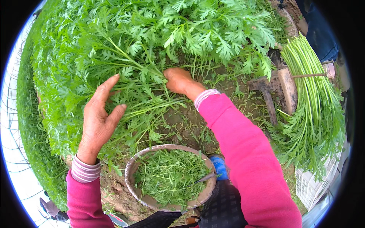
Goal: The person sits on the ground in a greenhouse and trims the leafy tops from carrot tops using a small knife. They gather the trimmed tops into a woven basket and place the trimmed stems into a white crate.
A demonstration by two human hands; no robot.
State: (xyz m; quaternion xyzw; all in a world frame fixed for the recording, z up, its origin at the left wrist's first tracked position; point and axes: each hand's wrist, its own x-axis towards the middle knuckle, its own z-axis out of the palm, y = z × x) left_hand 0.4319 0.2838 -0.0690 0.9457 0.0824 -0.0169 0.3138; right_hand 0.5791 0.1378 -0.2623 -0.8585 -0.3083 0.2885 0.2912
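Note:
My right hand (180, 81) is closed around the lower stem of a leafy green (128, 58), which looks like crown daisy. Its fingertips are partly hidden by leaves. To the left, my left hand (99, 119) is spread, thumb and fingers apart, over the edge of the standing greens (65, 99). Several cut-looking stems (154, 108) lie slanted between the two hands. Below them, a round basin (129, 179) holds loose leaf trimmings (171, 173). A pointed grey metal piece (206, 177), perhaps a blade, rests across the basin's right rim.
At right, a large bundle of greens (310, 85) lies on a wooden stand (287, 91) with metal rods. A white plastic crate (308, 185) sits below it. A blue object (219, 167) touches the basin. Someone's blue-clad leg (322, 34) shows at upper right.

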